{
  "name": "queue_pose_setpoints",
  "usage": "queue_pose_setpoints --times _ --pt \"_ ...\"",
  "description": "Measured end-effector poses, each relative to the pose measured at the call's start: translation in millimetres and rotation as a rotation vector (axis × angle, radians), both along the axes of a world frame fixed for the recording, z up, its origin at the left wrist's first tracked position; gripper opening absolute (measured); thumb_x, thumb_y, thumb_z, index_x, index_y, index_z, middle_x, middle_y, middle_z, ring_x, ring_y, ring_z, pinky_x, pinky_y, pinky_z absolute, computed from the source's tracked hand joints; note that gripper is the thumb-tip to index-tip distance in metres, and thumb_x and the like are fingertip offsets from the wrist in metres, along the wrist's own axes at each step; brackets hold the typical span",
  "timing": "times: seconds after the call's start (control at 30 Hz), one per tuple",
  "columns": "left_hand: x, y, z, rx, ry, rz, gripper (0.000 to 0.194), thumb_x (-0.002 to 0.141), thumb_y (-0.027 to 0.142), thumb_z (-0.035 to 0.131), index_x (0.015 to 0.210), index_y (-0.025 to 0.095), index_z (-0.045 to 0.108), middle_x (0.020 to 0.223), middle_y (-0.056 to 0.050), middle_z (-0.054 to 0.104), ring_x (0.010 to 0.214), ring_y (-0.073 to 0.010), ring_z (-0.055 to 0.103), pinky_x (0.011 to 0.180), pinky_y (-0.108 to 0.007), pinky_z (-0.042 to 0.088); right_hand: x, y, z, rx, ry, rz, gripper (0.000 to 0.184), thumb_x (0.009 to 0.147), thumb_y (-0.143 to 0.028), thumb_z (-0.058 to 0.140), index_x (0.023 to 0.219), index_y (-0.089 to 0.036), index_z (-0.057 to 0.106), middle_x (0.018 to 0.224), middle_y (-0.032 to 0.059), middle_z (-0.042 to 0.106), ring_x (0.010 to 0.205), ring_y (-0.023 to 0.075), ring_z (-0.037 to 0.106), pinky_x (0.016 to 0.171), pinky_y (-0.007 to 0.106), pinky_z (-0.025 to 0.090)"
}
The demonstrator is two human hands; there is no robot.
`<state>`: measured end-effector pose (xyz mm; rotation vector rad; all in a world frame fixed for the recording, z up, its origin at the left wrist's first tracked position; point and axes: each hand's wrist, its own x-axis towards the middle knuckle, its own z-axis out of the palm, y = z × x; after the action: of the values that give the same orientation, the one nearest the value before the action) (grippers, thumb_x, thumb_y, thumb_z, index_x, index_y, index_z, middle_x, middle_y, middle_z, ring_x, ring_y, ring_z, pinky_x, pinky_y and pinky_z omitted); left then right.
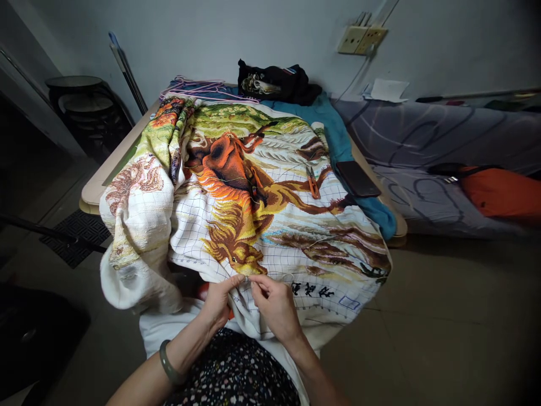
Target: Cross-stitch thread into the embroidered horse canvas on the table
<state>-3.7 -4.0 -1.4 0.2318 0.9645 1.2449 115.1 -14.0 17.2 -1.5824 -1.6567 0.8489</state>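
A large cross-stitch cloth [270,186] with orange horses on a blue grid lies draped over a table and down into my lap. My left hand [220,301] grips the cloth's near edge from below, thumb on top. My right hand [274,304] pinches the same edge beside it, fingertips almost touching the left thumb; a needle may be between the fingers but it is too small to tell. A green bangle [169,363] circles my left wrist. Small orange thread snips [313,183] rest on the cloth to the right.
A dark phone [358,179] lies on the teal cloth [338,135] at the table's right edge. A black garment [274,83] and pink cords [198,88] sit at the far end. A bed with an orange item [502,192] runs along the right. Stacked stools [84,107] stand left.
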Motion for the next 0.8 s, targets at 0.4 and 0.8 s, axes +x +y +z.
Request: queue_pose_setpoints --times 0.4,0.8 --pt "5 6 0.8 0.011 0.069 0.062 0.053 0.056 0.017 0.075 0.106 0.015 0.059 0.084 -0.005 0.07 0.085 -0.0212 0.064 0.086 -0.035 0.046 -16 -10 -21.5 -0.188 0.336 -0.161 0.015 0.078 -0.029 0.055 0.076 -0.014 0.06 0.065 0.0034 0.061 0.056 0.0133 0.055 0.051 0.021 0.046" --pt "6 9 -1.5 0.035 0.084 0.072 0.05 0.059 0.015 0.07 0.108 0.015 0.058 0.087 -0.006 0.07 0.091 -0.0219 0.063 0.09 -0.037 0.042 -18 -12 -30.6 -0.13 0.33 -0.199 0.015 0.078 -0.027 0.056 0.075 -0.014 0.062 0.064 0.0029 0.061 0.058 0.0139 0.057 0.055 0.022 0.046"
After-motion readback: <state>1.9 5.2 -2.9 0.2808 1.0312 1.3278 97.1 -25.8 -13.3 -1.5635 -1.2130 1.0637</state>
